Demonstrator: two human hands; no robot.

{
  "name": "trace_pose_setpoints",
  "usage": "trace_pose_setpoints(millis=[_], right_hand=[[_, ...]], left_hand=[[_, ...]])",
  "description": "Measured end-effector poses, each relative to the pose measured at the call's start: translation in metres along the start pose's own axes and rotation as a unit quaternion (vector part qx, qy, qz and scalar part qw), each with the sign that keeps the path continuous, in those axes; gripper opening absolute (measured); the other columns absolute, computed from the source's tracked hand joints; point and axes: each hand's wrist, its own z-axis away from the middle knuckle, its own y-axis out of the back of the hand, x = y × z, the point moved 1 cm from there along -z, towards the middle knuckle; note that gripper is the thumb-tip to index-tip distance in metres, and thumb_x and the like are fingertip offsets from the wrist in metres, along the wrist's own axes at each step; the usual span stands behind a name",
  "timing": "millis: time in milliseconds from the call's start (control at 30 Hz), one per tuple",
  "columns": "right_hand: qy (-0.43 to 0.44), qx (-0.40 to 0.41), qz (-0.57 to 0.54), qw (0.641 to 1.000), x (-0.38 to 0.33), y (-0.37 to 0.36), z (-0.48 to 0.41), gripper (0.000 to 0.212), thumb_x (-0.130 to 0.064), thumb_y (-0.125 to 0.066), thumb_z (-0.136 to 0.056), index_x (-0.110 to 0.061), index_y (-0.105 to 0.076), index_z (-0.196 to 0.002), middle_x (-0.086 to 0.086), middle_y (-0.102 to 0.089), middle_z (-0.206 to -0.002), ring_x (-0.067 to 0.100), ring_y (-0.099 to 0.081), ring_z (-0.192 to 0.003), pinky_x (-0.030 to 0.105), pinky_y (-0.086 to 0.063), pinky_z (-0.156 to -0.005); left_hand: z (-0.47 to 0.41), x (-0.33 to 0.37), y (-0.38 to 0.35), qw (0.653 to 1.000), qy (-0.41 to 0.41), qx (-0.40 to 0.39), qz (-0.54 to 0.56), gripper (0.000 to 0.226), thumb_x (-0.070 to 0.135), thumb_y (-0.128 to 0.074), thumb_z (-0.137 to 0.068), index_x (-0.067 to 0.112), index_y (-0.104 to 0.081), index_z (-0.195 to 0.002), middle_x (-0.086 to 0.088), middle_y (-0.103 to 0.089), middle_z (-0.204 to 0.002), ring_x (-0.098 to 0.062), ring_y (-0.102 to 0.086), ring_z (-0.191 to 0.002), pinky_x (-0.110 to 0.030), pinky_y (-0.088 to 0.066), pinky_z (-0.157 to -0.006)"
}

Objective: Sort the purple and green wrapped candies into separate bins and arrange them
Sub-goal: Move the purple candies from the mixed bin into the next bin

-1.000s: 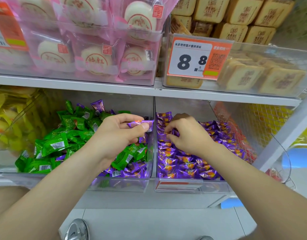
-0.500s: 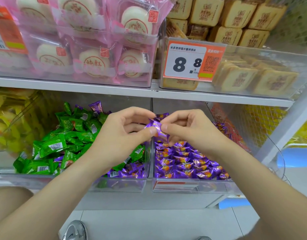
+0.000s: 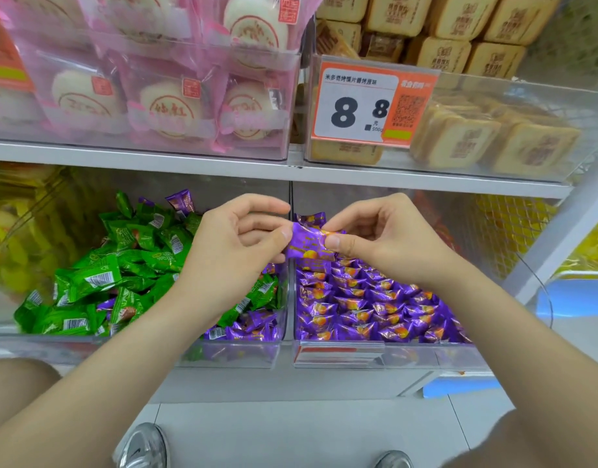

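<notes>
— What are the hands doing?
— Both pinch one purple candy [image 3: 306,243] between thumb and forefinger. The left hand [image 3: 233,255] has its left end and the right hand [image 3: 385,244] its right end, with the other fingers loosely curled. It hangs over the wall where the two bins meet.
— Its wrapper?
— Glossy, crinkled foil, pillow-shaped, with an orange picture.
— And the bins?
— Two, of clear hard plastic, side by side under a shelf. The left bin [image 3: 223,352] holds a loose heap of green candies [image 3: 122,271], too many to count. A cluster of stray purple candies [image 3: 247,327] lies in its front right corner, and a lone purple wrapper [image 3: 181,201] pokes up near the back edge. The right bin [image 3: 425,352] holds only purple rows [image 3: 368,309], fairly even.
</notes>
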Motion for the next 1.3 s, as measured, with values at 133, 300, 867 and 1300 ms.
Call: trace_pose_setpoints(millis=[133,300,867,1300], right_hand=[[-0.014,0.038,0.066,0.997,0.02,0.001,-0.004,0.009,-0.02,-0.087,-0.087,-0.017,-0.081,-0.092,0.0,-0.08,-0.084,0.026,-0.076,-0.078,0.04,-0.064,-0.076],[-0.011,0.011,0.224,0.974,0.037,-0.003,-0.01,0.008,-0.029,-0.084,-0.088,-0.025,-0.082,-0.095,-0.012,-0.077,-0.083,0.004,-0.073,-0.076,0.027,-0.061,-0.08],[0.022,-0.031,0.39,0.92,0.041,-0.033,-0.016,0.018,-0.037,-0.073,-0.093,-0.033,-0.081,-0.108,-0.012,-0.061,-0.085,0.014,-0.058,-0.073,0.041,-0.059,-0.072],[0.055,0.046,0.297,0.952,-0.002,-0.047,0.0,0.012,-0.029,-0.065,-0.092,-0.029,-0.077,-0.09,-0.016,-0.068,-0.068,0.005,-0.064,-0.065,0.034,-0.058,-0.072]], left_hand=[[-0.002,-0.014,0.003,0.996,0.016,0.034,-0.075,0.014,0.01,-0.075,-0.094,0.022,-0.077,-0.101,-0.001,-0.077,-0.09,-0.012,-0.068,-0.079,-0.033,-0.059,-0.074],[0.0,-0.017,0.003,0.99,0.084,-0.012,-0.11,0.01,0.01,-0.073,-0.095,0.019,-0.077,-0.096,0.002,-0.073,-0.075,-0.006,-0.065,-0.064,-0.026,-0.054,-0.061],[-0.003,-0.022,0.015,0.946,0.095,-0.074,-0.302,0.014,0.021,-0.065,-0.096,0.028,-0.074,-0.089,0.005,-0.077,-0.08,-0.015,-0.072,-0.07,-0.03,-0.057,-0.067],[-0.018,-0.056,0.019,0.807,0.011,-0.175,-0.564,0.021,0.046,-0.077,-0.088,0.028,-0.077,-0.1,-0.001,-0.059,-0.097,-0.029,-0.062,-0.097,-0.039,-0.054,-0.083]])
